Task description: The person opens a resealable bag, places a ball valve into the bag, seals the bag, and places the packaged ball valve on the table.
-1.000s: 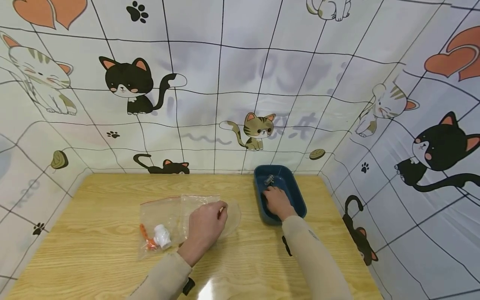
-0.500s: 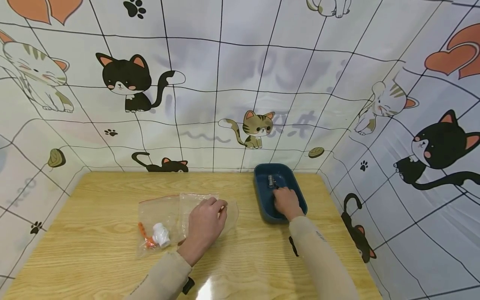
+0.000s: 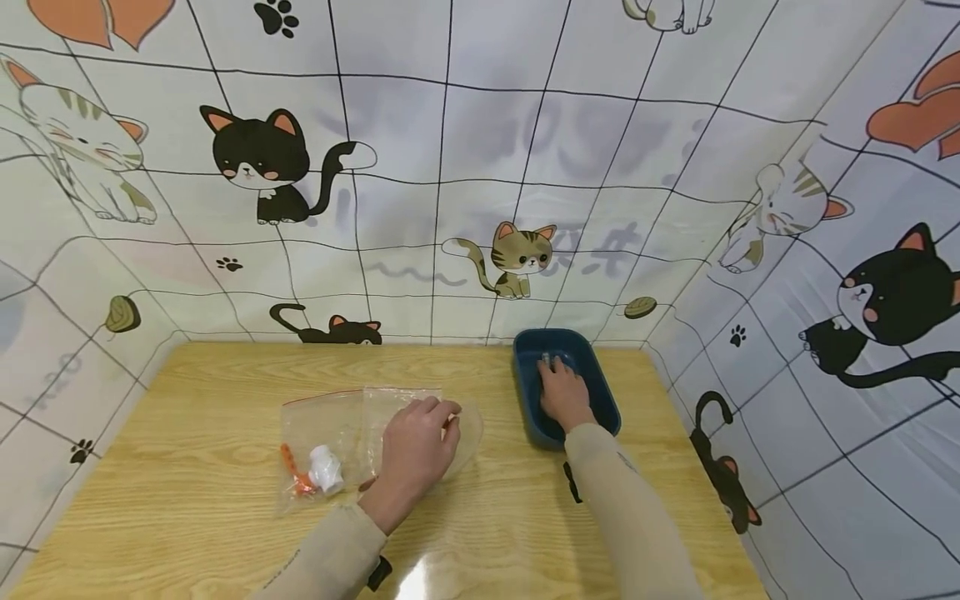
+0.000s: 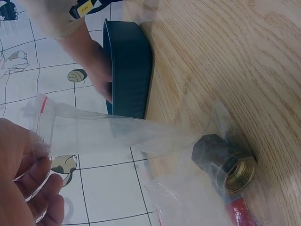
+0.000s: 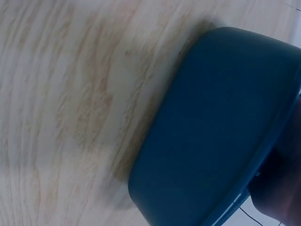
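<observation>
My left hand [image 3: 416, 446] pinches the mouth of a clear zip bag [image 4: 113, 134] between thumb and fingers, drawing it up off the table. At the bag's lower end lies a threaded brass valve [image 4: 242, 175] with a red part, seen through the plastic. My right hand [image 3: 564, 393] reaches down into a dark blue plastic bin [image 3: 609, 392], its fingertips at a small silvery metal piece [image 3: 546, 358]. Whether the fingers pinch that piece is unclear; in the right wrist view the bin's wall [image 5: 211, 127] hides them.
A second clear zip bag [image 3: 322, 417] lies left of my left hand, with a white plastic fitting [image 3: 326, 471] and an orange piece [image 3: 300, 483] inside. Cat-print curtains [image 3: 405, 208] rise behind and beside the wooden table [image 3: 187, 467].
Inside the bin, my right hand shifted right, then back left and forward onto the silvery piece. My left hand keeps its hold on the zip bag.
</observation>
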{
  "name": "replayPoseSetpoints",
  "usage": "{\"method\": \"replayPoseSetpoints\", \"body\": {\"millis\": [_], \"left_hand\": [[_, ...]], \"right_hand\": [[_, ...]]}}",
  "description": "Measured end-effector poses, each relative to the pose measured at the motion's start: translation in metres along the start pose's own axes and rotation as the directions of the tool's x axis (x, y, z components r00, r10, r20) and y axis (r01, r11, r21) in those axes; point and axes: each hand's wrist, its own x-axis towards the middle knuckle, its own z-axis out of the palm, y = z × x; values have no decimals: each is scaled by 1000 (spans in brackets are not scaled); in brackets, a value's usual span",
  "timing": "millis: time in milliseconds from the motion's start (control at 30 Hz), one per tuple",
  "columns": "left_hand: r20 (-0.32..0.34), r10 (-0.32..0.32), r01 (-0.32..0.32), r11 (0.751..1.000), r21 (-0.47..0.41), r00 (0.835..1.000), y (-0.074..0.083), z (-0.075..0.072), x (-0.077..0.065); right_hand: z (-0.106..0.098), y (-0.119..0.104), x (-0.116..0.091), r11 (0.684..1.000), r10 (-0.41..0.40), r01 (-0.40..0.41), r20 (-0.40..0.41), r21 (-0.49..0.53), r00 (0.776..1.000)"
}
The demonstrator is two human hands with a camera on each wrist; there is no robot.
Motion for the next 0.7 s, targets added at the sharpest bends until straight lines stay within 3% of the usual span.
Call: {"method": "replayPoseSetpoints", "body": {"millis": [100,233,700], "left_hand": [[5,9,-9,1000,-4,1000,1,0,-1],[-2,19,-19,1000,-19,1000,2,0,-3],[-17,26,-27,999,-41,1000,-3,-2,-9]], "right_hand": [[-1,0,-2,1000,16,-16,59,-9,998],[2,2,-4,999,18,-15,76,-32,997],[19,-2,4,1000,-9,6,-139,-26,990]]}}
